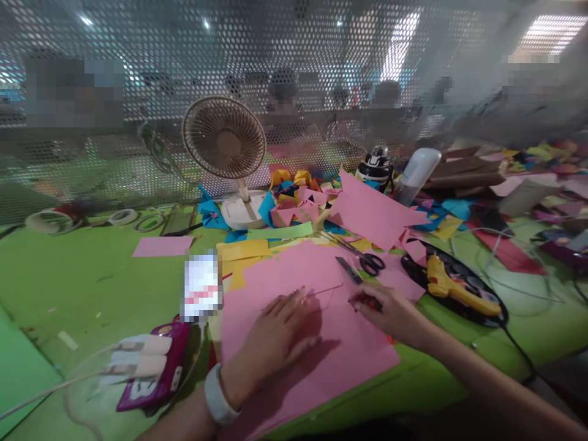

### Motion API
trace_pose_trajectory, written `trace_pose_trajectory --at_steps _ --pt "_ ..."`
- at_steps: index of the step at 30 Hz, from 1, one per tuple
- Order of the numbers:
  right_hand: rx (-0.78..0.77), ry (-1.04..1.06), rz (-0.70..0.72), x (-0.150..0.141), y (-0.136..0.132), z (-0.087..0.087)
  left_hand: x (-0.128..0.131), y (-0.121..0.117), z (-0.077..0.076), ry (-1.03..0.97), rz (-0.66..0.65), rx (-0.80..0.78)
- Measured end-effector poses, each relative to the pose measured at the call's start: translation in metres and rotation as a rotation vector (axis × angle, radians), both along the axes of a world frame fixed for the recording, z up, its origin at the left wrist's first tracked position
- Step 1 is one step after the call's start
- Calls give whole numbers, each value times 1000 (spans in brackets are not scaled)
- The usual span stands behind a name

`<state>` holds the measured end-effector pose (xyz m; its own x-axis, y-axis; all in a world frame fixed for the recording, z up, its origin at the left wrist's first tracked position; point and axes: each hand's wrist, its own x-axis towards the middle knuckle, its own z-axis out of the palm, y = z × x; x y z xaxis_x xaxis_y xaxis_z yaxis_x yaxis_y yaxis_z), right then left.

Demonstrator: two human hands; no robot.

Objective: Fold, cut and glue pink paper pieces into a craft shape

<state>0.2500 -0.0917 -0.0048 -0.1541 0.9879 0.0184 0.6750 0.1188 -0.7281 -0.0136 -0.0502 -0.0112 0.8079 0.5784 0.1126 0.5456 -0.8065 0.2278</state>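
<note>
A large pink sheet of paper (362, 361) lies on the green table under both hands. My left hand (285, 327) rests flat on it, fingers spread and pointing away from me. A thin dark line crosses the paper just beyond its fingertips. My right hand (383, 309) is closed at the right part of the sheet, fingers curled round the dark handle of a cutting tool. Its dark blade (348, 268) points up and left; whether it is scissors or a knife I cannot tell. Black-handled scissors (370, 263) lie just beyond it.
A yellow glue gun (454, 288) lies on a black tray (500, 309) at right. A fan (225, 138) stands behind, beside folded paper pieces (303, 205). At left are a lit phone (201, 285), a purple power strip (158, 367) with cables, and tape rolls (50, 222).
</note>
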Motion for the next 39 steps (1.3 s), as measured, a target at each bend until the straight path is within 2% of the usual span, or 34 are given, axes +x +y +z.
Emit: trace_pose_trajectory --at_steps 3,5,8,13,16,19,21,23,26,30,35,39 --pt "103 -81 60 -4 8 1 -3 10 5 -65 190 -2" --pt "150 -158 117 -10 19 4 -3 14 6 -48 266 -23" --pt "181 -327 203 -23 38 10 -3 16 7 2 275 -61" --pt "125 -567 313 -39 64 14 -3 18 7 -44 319 -126" --pt "123 -578 304 -41 70 11 -3 21 8 -71 321 -191" --pt "210 -530 283 -39 65 9 -2 22 9 -98 302 -192" --pt "289 -485 358 -38 57 9 0 21 10 -114 256 -150" --pt "338 -463 495 -37 49 9 3 18 11 -115 178 -131" --pt "386 -519 622 -38 41 7 6 14 12 -106 94 -165" --pt "455 -628 671 -37 42 4 7 13 10 -141 139 -197" --pt "537 -601 664 -34 46 -1 3 13 4 -208 169 -262" --pt "569 -614 630 -35 46 -5 4 11 1 -188 191 -255"
